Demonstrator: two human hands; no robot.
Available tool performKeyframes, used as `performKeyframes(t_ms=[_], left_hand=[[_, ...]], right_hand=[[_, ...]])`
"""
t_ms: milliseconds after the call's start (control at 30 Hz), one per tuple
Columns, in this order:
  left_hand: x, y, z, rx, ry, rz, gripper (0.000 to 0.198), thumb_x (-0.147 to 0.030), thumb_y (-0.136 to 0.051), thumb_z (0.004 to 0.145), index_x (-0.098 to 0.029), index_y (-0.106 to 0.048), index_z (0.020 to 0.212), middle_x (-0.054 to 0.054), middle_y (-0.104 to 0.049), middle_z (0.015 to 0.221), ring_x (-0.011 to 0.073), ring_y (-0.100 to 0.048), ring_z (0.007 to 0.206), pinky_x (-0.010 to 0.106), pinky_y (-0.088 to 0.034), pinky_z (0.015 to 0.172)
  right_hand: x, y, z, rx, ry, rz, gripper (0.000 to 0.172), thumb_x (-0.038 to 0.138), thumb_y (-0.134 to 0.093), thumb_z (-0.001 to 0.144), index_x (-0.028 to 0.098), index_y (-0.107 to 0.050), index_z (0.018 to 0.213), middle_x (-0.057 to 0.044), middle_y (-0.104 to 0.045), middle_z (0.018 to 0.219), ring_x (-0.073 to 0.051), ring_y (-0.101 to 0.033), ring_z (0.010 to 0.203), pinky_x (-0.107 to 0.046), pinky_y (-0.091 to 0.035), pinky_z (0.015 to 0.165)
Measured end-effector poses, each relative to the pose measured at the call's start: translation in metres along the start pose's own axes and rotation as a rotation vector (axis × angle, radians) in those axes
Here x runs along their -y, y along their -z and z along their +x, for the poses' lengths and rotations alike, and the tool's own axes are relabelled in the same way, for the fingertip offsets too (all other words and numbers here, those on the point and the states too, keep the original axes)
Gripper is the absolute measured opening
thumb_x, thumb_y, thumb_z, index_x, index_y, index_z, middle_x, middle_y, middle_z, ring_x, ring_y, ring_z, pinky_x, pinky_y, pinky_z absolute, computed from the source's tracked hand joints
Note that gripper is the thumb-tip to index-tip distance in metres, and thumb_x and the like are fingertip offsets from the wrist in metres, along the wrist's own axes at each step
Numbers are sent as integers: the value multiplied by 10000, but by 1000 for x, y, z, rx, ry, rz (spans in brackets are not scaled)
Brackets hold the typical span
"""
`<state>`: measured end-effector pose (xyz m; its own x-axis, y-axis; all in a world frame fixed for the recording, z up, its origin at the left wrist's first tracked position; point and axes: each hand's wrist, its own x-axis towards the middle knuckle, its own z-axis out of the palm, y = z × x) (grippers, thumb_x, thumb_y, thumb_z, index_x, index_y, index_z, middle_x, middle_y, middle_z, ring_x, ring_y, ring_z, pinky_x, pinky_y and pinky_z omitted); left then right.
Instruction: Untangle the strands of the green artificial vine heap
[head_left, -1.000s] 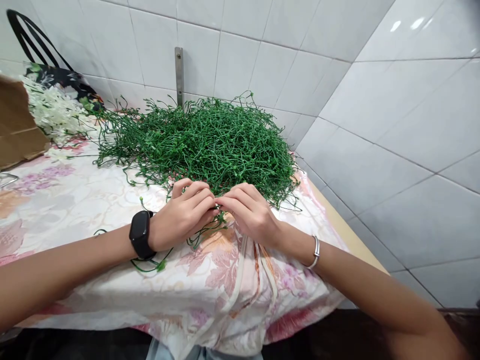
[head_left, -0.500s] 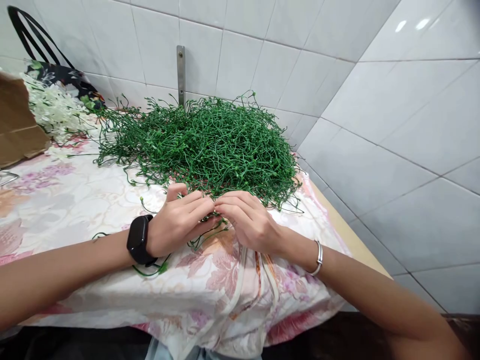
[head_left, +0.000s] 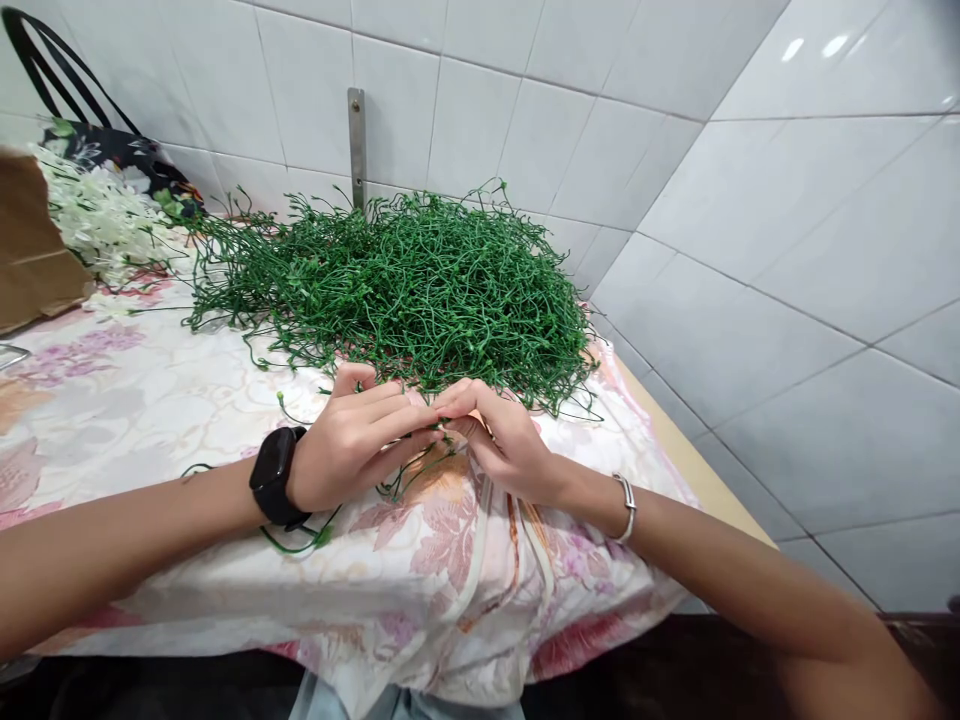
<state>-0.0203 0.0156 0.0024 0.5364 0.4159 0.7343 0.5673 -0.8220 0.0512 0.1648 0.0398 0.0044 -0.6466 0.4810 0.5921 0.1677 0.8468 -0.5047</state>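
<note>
A big heap of thin green plastic stems [head_left: 405, 285] lies on the flowered tablecloth [head_left: 150, 400] against the tiled wall. Just in front of the heap my left hand [head_left: 352, 445] and my right hand [head_left: 499, 440] meet fingertip to fingertip. Both are closed in a pinch on a small bunch of green stems [head_left: 409, 475] that trails down under my palms. A black watch [head_left: 274, 475] sits on my left wrist and a silver bangle [head_left: 626, 508] on my right one. More loose stems lie beneath my left wrist.
White artificial flowers [head_left: 97, 220] are piled at the back left beside a brown cardboard box [head_left: 30, 255] and a dark flowered bag [head_left: 112, 150]. A metal bracket [head_left: 356, 145] is fixed to the wall. Tiled wall closes in on the right, next to the table edge [head_left: 690, 465].
My right hand has turned, lifting its fingers so the palm side shows more. My left hand has stayed almost still. The view has shifted slightly.
</note>
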Motion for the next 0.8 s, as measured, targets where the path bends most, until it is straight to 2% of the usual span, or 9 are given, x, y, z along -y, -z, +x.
performKeyframes(t_ms=[167, 367, 467, 600, 800], left_hand=[[0, -1, 2, 92, 87, -73, 170, -209, -468, 822, -165, -511, 981, -14, -581, 690, 94, -503, 621, 288, -257, 730], [2, -2, 2, 150, 123, -193, 131, -205, -446, 834, -172, -515, 940, -40, -548, 637, 75, -426, 557, 267, -254, 702], [4, -2, 3, 255, 135, -240, 123, -244, -417, 850, -168, -513, 846, -42, -523, 638, 79, -408, 582, 269, -239, 712], [8, -3, 5, 393, 105, -275, 178, -255, -357, 871, -150, -476, 791, -27, -490, 655, 90, -406, 634, 264, -241, 720], [6, -4, 6, 435, -45, -69, 246, -252, -301, 880, -132, -502, 805, 25, -551, 726, 119, -429, 669, 293, -241, 726]], right_hand=[[0, 1, -1, -8, -119, -5, 125, 81, -370, 829, 155, -431, 909, -22, -489, 808, -75, -505, 727, -199, -430, 644], [1, 0, -1, 52, -83, -75, 124, 81, -327, 835, 153, -412, 889, -23, -462, 801, -76, -471, 707, -196, -409, 624], [0, 1, 1, 134, -97, -88, 146, 48, -333, 801, 154, -408, 868, -4, -457, 748, -71, -438, 645, -194, -385, 595], [-3, 4, 3, 241, -100, -38, 142, 65, -304, 811, 149, -403, 869, 5, -448, 710, -72, -418, 618, -198, -360, 587], [-5, 5, 5, 306, -60, 7, 50, 174, -358, 825, 154, -388, 791, 6, -415, 698, -83, -382, 635, -211, -326, 592]])
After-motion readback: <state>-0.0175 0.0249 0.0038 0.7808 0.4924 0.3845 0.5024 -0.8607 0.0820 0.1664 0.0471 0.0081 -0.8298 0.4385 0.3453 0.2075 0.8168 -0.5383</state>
